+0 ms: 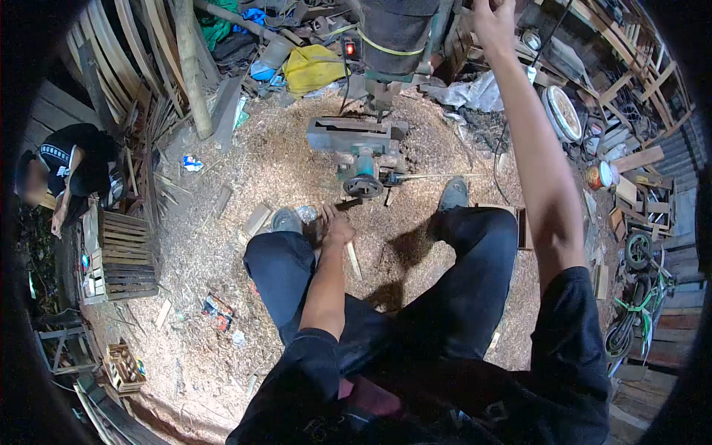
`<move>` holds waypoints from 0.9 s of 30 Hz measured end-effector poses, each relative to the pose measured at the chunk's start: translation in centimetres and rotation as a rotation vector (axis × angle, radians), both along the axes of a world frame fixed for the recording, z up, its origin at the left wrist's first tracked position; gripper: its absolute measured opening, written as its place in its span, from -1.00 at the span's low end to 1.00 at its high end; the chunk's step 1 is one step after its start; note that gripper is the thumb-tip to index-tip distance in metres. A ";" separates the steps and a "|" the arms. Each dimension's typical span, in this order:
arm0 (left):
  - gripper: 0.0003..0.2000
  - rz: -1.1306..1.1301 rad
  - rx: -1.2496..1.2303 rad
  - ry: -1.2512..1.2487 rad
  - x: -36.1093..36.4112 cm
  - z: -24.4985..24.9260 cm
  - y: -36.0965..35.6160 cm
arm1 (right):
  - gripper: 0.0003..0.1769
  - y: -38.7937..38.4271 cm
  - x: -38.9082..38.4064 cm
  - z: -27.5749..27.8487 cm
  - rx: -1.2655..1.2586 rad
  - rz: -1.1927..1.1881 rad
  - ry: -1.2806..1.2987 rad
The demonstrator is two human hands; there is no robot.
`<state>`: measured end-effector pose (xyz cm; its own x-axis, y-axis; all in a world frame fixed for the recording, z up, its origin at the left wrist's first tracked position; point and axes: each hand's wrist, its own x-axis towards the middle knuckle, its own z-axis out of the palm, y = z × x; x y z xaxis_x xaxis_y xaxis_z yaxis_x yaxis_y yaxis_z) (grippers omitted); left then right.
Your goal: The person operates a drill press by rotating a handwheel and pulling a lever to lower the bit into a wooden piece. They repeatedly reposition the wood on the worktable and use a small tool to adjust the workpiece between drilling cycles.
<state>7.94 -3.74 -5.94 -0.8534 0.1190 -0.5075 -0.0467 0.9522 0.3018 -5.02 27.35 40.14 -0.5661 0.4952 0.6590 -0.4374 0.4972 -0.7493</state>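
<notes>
A drill-press-like or mortising machine stands in front of me, with a dark cylindrical body (pixel 391 37) above and a grey metal vise table (pixel 348 135) below. A round handwheel (pixel 363 186) sits at the table's front. My left hand (pixel 337 226) is low between my knees, its fingers closed around the near end of a dark handle (pixel 348 203) beside the wheel. My right arm reaches far up; my right hand (pixel 494 21) is beside the machine's upper right, fingers curled. The frame's top edge cuts it off, hiding what it grips.
Wood shavings (pixel 245 185) cover the floor. A person (pixel 78 167) bends at the left near a slatted wooden crate (pixel 126 256). A yellow sack (pixel 311 70) lies behind the machine. On the right are a white round tub (pixel 561 113) and a green motorbike (pixel 638 297).
</notes>
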 end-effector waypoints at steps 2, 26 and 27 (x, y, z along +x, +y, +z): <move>0.13 0.038 0.057 -0.083 -1.0 -1.1 -1.2 | -0.25 2.9 -3.7 -0.6 0.128 -0.165 -0.031; -0.44 0.356 0.353 0.264 -1.7 -2.6 -0.3 | -0.19 1.1 -6.2 -0.8 -0.261 0.302 -0.072; -0.44 0.344 0.353 0.272 -1.7 -2.0 0.2 | -0.20 1.3 -5.6 -1.8 -0.261 0.343 -0.046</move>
